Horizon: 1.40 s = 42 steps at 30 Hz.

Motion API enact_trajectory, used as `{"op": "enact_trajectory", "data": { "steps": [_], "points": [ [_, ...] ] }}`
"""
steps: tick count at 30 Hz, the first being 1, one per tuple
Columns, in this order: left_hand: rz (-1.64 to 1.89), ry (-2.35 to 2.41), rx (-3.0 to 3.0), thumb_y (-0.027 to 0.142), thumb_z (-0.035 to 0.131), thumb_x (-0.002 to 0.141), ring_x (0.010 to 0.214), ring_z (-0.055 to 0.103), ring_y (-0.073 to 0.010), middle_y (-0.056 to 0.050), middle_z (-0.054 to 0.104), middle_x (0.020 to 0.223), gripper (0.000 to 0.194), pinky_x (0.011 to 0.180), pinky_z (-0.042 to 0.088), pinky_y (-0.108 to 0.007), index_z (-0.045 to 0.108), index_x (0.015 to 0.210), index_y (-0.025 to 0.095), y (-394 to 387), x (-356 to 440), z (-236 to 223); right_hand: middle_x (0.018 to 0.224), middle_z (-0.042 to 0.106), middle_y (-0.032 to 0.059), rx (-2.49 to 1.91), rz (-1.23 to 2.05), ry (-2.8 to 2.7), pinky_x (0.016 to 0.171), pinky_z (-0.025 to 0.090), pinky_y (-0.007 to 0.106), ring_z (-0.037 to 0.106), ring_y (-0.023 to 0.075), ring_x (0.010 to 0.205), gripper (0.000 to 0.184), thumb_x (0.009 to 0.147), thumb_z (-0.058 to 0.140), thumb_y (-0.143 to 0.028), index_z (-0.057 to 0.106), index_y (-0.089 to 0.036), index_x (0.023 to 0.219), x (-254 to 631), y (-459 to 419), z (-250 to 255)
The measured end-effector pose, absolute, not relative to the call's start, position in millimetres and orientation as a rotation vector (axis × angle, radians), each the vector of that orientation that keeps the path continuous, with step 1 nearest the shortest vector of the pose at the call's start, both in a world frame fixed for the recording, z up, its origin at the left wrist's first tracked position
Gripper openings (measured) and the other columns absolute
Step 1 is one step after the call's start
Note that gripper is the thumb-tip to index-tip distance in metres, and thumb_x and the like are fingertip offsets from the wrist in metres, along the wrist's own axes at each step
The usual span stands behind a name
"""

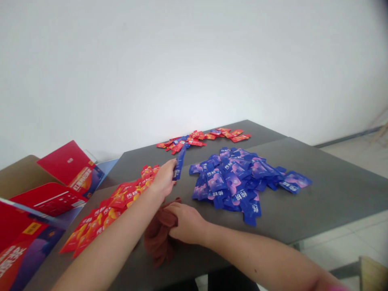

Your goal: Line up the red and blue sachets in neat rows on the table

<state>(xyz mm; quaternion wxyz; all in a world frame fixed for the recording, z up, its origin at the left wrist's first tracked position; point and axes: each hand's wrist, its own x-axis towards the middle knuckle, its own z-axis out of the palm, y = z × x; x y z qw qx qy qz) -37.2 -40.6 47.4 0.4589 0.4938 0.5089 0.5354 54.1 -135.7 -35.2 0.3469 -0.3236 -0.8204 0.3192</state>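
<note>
My left hand (166,178) is closed on a blue sachet (179,163), held up just above the grey table, between the red and blue piles. Close to the table's near edge, my right hand (189,224) grips a crumpled brown cloth (157,238), its fingers pressed into the folds. To the right of my hands lies a heap of blue sachets (233,178) with purple designs. A row of overlapping red sachets (106,210) spreads out on the left, partly hidden behind my left forearm.
Farther back on the table (327,186) is a mixed scatter of red and blue sachets (197,139). Open red and blue printed boxes (51,198) stand along the left side. A white wall (194,72) rises behind the table.
</note>
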Motion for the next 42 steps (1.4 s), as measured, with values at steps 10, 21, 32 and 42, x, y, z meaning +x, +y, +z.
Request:
{"op": "enact_trajectory", "data": {
  "steps": [10,21,32,42],
  "points": [
    [0.708,0.999,2.606,0.024,0.055,0.088,0.109,0.063,-0.0239,-0.008,0.071,0.112,0.019,0.102,0.041,-0.035,0.07,0.1,0.022,-22,33,8,0.075,0.07,0.0024,-1.191,1.152,-1.887,0.059,0.043,0.027,0.064,0.0202,0.07,0.011,0.065,0.064,-0.019,0.062,-0.02,0.076,51,-117,-55],
    [0.915,1.181,2.322,0.03,0.052,0.091,0.11,0.064,-0.023,-0.006,0.071,0.116,0.031,0.102,0.045,-0.036,0.069,0.116,0.025,-52,-35,35,0.093,0.074,0.0003,-0.965,1.186,-1.867,0.074,0.05,0.03,0.067,0.0225,0.086,0.035,0.063,0.061,-0.012,0.069,-0.025,0.094,54,-119,-54],
    [0.911,1.625,2.27,0.032,0.068,0.081,0.145,0.026,-0.0331,-0.011,0.022,0.158,0.078,0.113,0.033,-0.055,0.029,0.149,0.031,-178,-113,-49,0.127,0.063,0.0062,-0.587,1.542,-1.501,0.102,0.044,0.035,0.058,0.0199,0.119,0.056,0.078,0.061,-0.019,0.051,-0.021,0.133,51,-118,-55],
    [0.872,1.595,2.472,0.004,0.055,0.074,0.132,0.044,-0.0273,-0.009,0.045,0.141,0.07,0.11,0.041,-0.046,0.047,0.138,0.029,-182,-111,-58,0.112,0.068,0.01,-1.0,0.883,-1.965,0.094,0.048,0.041,0.063,0.0242,0.104,0.035,0.087,0.06,-0.036,0.064,-0.019,0.118,62,-117,-48]
  ]
}}
